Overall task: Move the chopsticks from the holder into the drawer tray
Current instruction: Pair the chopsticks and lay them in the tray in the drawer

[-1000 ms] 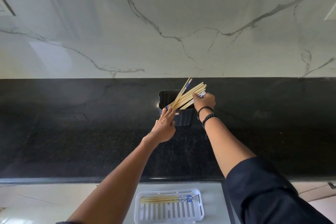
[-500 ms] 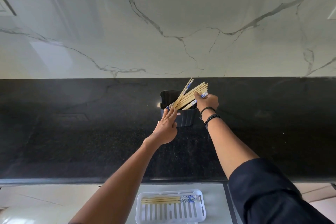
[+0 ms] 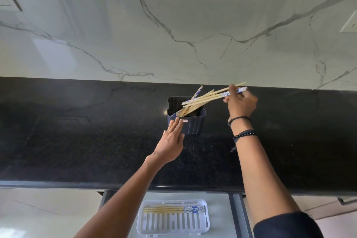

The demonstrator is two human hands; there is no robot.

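A dark blue holder (image 3: 193,124) stands on the black counter (image 3: 77,141), with several bamboo chopsticks (image 3: 188,108) leaning out of it to the right. My right hand (image 3: 241,104) pinches the blue-patterned ends of a pair of chopsticks (image 3: 214,96) and has them lifted to the right of the holder, tips still over its mouth. My left hand (image 3: 172,141) rests its straight fingers against the holder's front left wall. Below the counter a white slotted tray (image 3: 173,224) lies in the open drawer (image 3: 222,216) and holds a few chopsticks (image 3: 172,209).
A white marble backsplash (image 3: 173,25) rises behind the counter. A wall outlet plate (image 3: 349,23) sits at the far right. The drawer's grey rail (image 3: 236,216) runs along its right side, by my right forearm.
My right hand has moved right and up, drawing a pair of chopsticks partly out of the holder. My left hand has slid down onto the holder's front wall.
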